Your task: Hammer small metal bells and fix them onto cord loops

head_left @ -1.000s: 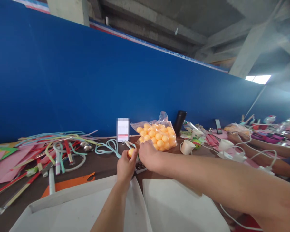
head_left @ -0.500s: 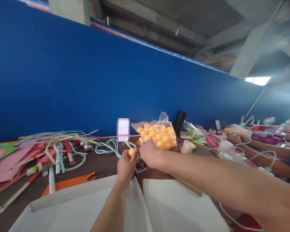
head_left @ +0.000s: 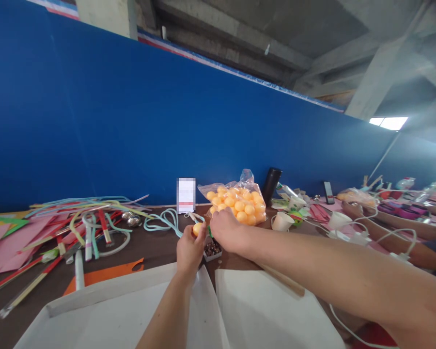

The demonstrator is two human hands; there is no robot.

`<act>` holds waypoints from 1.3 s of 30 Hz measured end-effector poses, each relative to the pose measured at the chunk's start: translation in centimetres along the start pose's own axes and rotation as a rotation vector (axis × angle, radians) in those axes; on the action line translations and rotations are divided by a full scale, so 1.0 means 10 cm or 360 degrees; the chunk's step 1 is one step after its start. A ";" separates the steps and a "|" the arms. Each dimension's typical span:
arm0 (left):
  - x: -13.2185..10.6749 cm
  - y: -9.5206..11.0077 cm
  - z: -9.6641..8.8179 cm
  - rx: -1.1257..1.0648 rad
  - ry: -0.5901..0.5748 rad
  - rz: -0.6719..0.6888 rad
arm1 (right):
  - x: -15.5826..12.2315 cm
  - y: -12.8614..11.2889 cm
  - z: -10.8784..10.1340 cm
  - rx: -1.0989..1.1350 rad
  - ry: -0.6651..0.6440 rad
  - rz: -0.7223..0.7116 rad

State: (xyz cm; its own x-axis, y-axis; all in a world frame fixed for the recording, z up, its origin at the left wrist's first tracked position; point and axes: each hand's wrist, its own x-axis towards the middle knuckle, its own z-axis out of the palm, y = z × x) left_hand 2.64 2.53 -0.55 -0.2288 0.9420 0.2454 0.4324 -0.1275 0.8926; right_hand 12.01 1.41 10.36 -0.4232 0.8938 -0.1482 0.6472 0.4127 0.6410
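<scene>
My left hand [head_left: 189, 249] pinches an orange ping-pong ball [head_left: 196, 229] between thumb and fingers. Just to its right, my right hand [head_left: 225, 230] has its fingers bent together, and whatever they hold is hidden. Below the right hand sits a small white-edged box [head_left: 213, 257] filled with small dark brown pieces [head_left: 212, 247]. A bit of green shows between the two hands, too small to name. Behind my right hand stands a clear plastic bag [head_left: 246, 177] full of orange ping-pong balls [head_left: 250, 209].
White cardboard trays [head_left: 105, 320] lie in front. Left are paper strips and tubes [head_left: 90, 232], silver balls [head_left: 132, 219] and orange paper [head_left: 111, 277]. Blue cord [head_left: 163, 223] lies behind my left hand. A paper cup [head_left: 282, 221], black bottle [head_left: 272, 186] and another person's arms [head_left: 396, 228] are right.
Both hands stay almost in place. More of the small box with the dark pieces shows beneath my right hand, and a tiny pale speck appears in front of it.
</scene>
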 end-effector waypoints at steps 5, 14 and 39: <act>0.01 0.01 -0.02 0.0006 0.0011 -0.0005 | 0.03 -0.07 0.07 -0.0033 0.0109 -0.0022; 0.02 -0.05 0.01 -0.0034 0.0027 0.0007 | 0.02 -0.06 0.10 -0.0061 0.0225 0.0008; 0.00 0.01 -0.02 -0.0165 0.0016 -0.0053 | -0.53 0.28 0.43 0.0780 0.0639 0.0254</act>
State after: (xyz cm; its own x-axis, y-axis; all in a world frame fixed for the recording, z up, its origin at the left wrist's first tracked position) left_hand 2.47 2.42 -0.39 -0.2503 0.9432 0.2184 0.3318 -0.1283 0.9346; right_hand 18.81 -1.41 9.75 -0.4402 0.8551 0.2739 0.8957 0.3971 0.2000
